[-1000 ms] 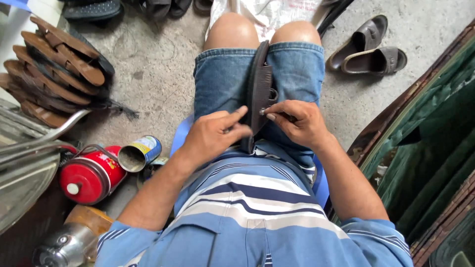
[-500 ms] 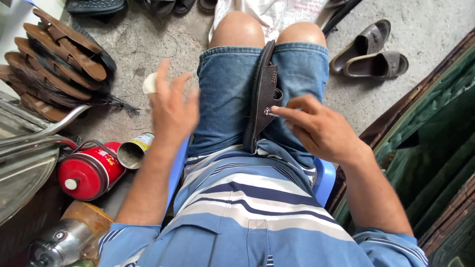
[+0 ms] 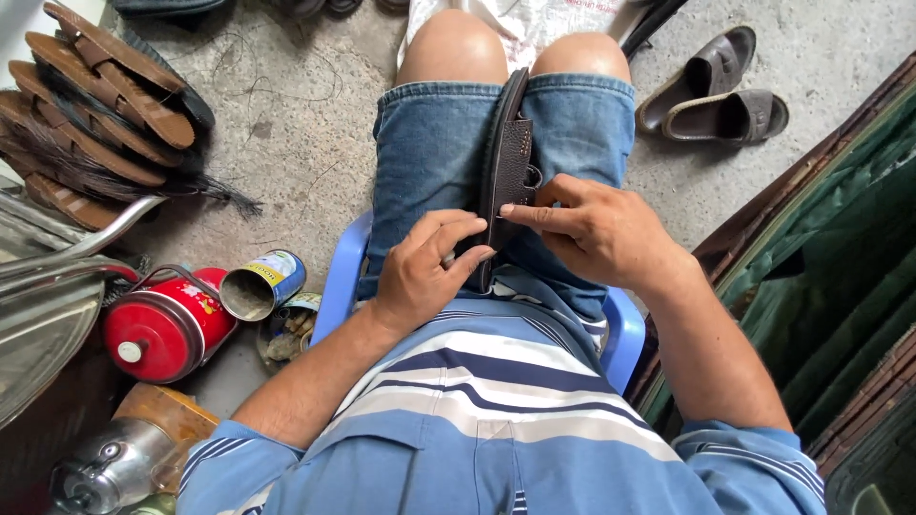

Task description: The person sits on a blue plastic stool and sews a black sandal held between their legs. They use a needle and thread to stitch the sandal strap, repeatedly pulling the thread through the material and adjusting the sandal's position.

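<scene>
Two hands: both down on a dark brown leather sandal [image 3: 508, 162] clamped edge-up between the knees, over denim shorts [image 3: 429, 162].
Left hand [image 3: 420, 272]: resting on the left thigh beside the sandal's near end, fingers [image 3: 456, 232] curled loosely, tips touching the leather edge; something small and pale peeking between thumb and forefinger, too small to tell what.
Right hand [image 3: 596, 229]: thumb and forefinger pinched together right at the sandal's side, near the strap; whether anything sits in that pinch, can't tell.
Sandal spot: wedged upright between the thighs, toe end pointing off toward the knees, heel end near the belly.
Seat: blue plastic chair [image 3: 348, 277], edges poking out on both sides of the hips.
Shirt: blue and white striped shirt [image 3: 496, 401], filling the bottom of the view.
Floor [image 3: 296, 124]: rough grey concrete, a few loose threads lying about.
Far left: stack of brown soles [image 3: 95, 95] fanned out, dark bristly brush [image 3: 143, 181] lying across them.
Near left: red canister [image 3: 162, 324] on its side, open tin can [image 3: 262, 284] just beside it, shiny metal chair frame [image 3: 76, 248] close by.
Far right: pair of grey-brown slippers [image 3: 716, 91] side by side on the floor, well apart from the hands.
</scene>
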